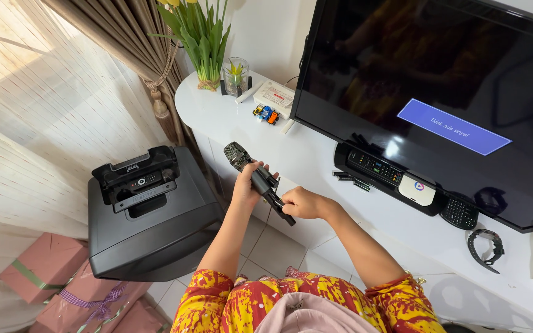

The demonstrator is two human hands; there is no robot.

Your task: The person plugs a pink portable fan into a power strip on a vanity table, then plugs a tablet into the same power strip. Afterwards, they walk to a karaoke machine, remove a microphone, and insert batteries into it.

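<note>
- Microphone [257, 176], in front of the TV [427, 92]: left hand [245, 185] grips its body.
- Right hand [300, 202] pinches its lower end.
- Risk: a loose grip could drop it on the tiles.

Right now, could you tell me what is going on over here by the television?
A person in a red and yellow patterned top holds a black microphone over the floor in front of a white console. The left hand grips its body just below the mesh head, while the right hand works at the lower end, which appears to be open. Two loose batteries lie on the console near a black tray of remotes under the television. A black speaker stands on the floor to the left.
</note>
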